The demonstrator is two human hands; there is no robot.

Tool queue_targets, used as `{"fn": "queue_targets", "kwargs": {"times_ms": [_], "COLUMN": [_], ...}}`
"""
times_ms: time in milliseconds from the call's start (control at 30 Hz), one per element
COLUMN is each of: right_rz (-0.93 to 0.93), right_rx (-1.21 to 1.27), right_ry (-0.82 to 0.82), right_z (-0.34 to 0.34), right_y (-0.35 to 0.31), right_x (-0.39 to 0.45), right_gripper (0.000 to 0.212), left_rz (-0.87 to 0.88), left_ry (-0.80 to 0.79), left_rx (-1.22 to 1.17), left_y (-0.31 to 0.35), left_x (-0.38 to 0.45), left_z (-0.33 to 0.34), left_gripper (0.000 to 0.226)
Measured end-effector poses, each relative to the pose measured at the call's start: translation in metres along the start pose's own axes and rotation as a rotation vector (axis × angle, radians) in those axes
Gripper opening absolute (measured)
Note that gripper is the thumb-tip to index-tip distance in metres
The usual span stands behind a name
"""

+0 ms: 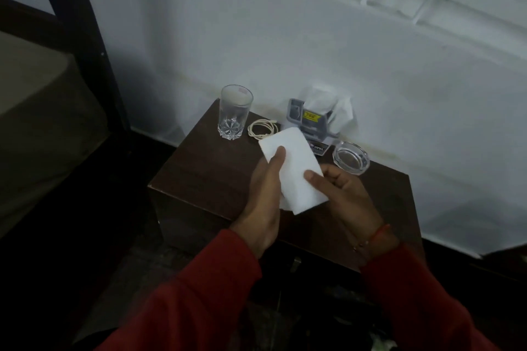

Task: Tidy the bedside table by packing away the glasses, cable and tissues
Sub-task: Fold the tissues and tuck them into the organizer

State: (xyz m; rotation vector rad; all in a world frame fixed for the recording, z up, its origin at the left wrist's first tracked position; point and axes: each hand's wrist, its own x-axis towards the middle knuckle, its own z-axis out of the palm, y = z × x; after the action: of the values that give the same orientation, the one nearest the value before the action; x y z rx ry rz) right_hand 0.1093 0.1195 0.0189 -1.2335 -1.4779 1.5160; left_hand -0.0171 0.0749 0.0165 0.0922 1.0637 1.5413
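Observation:
A folded white tissue [296, 171] is held flat above the dark wooden bedside table [211, 177]. My left hand [263, 202] grips its left edge with the thumb on top. My right hand [339, 191] pinches its right side. Behind it, a grey holder [308, 120] stands by the wall with more white tissues [336, 102] sticking out. A coiled cream cable [261, 128] lies at the back, partly hidden by the held tissue. No eyeglasses are visible.
A cut-glass tumbler [234, 112] stands at the table's back left corner. A round glass ashtray [351, 157] sits at the back right. A white wall rises behind. A dark post and a bed are to the left.

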Motion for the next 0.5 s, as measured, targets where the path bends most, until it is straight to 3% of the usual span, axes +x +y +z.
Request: {"fn": "queue_targets", "kwargs": {"times_ms": [167, 267, 333, 500], "right_rz": [-0.068, -0.089, -0.134, -0.246], "right_rx": [0.022, 0.066, 0.073, -0.026], "right_ry": [0.168, 0.166, 0.151, -0.036], "right_z": [-0.02, -0.024, -0.022, -0.017], "right_y": [0.001, 0.004, 0.006, 0.006], "right_x": [0.005, 0.006, 0.006, 0.001], "right_gripper": [0.012, 0.014, 0.014, 0.015], "left_rz": [0.186, 0.223, 0.213, -0.015], "left_ry": [0.247, 0.134, 0.064, -0.082], "left_rx": [0.198, 0.331, 0.387, 0.33], "left_y": [-0.007, -0.014, -0.017, -0.014], "left_x": [0.008, 0.004, 0.002, -0.002], "left_z": [-0.009, -0.004, 0.0, -0.002], "left_gripper": [0.029, 0.017, 0.022, 0.036]}}
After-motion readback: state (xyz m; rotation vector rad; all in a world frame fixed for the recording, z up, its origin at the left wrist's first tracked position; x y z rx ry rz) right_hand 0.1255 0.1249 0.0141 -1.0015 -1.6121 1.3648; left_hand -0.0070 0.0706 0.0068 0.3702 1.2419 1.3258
